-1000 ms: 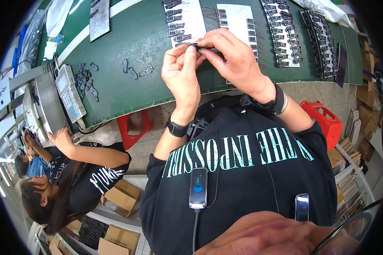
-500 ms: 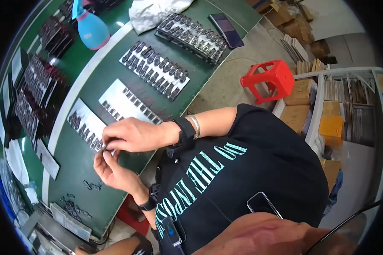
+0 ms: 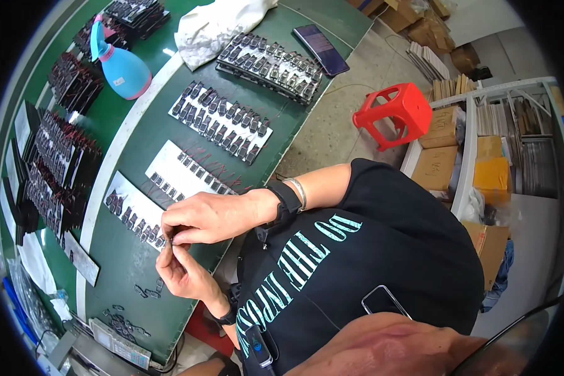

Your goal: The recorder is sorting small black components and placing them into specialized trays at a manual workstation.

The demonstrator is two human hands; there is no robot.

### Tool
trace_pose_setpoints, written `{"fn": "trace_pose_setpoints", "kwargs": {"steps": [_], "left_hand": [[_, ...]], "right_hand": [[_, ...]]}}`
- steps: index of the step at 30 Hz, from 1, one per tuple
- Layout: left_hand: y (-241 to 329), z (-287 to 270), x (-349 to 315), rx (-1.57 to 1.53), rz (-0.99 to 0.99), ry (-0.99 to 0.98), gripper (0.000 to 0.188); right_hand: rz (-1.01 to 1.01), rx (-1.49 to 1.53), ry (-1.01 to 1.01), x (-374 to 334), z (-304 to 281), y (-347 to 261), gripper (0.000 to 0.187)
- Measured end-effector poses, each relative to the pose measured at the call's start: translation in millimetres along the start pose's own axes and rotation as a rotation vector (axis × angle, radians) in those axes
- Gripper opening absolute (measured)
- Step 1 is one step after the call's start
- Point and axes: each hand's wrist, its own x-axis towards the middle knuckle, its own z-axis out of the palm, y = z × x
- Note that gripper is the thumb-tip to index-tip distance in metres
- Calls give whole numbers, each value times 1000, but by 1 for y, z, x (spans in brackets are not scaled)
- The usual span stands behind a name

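Observation:
My right hand point(image 3: 210, 216) is closed in a pinch over the near end of a white board point(image 3: 128, 188). Below it my left hand point(image 3: 185, 272) is also pinched, and the fingertips of both hands meet. Between them is a tiny dark part point(image 3: 171, 241), mostly hidden by the fingers. Small black rectangular components point(image 3: 131, 220) stand in a row along that board. A second white board point(image 3: 169, 164) beside it carries more of them with thin dark-red wires. Loose black components point(image 3: 149, 289) lie on the green table point(image 3: 116, 276) near my left hand.
Filled boards point(image 3: 222, 119) and a stacked set point(image 3: 269, 66) lie farther back, near a phone point(image 3: 321, 49) and white cloth point(image 3: 216, 28). A blue spray bottle point(image 3: 124, 72) stands left. A red stool point(image 3: 395, 116) is on the floor. A grey device point(image 3: 119, 344) sits at the table's near end.
The view has shifted a little, so the table and boards sit differently in the picture. Both hands remain pinched together at the same board end.

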Motion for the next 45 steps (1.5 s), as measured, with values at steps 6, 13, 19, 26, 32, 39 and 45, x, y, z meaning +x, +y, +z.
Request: {"fn": "trace_pose_setpoints", "kwargs": {"steps": [6, 13, 19, 26, 32, 39, 45], "left_hand": [[3, 5, 3, -2, -25, -56, 14], [21, 14, 5, 66, -55, -115, 11], [51, 7, 22, 524, 99, -569, 20], [46, 18, 23, 571, 154, -633, 26], [41, 31, 20, 662, 225, -548, 23], [53, 67, 24, 465, -7, -428, 9], [32, 33, 24, 310, 60, -278, 8]], "right_hand": [[20, -73, 47, -7, 2, 1, 17], [-43, -118, 80, -11, -11, -3, 17], [-43, 87, -89, -15, -39, -6, 14], [-72, 158, -101, -25, -63, 3, 16], [-118, 146, -79, -25, -71, 9, 15], [-6, -364, 11, -16, -99, 1, 17], [314, -480, 36, 44, -111, 48, 14]]}}
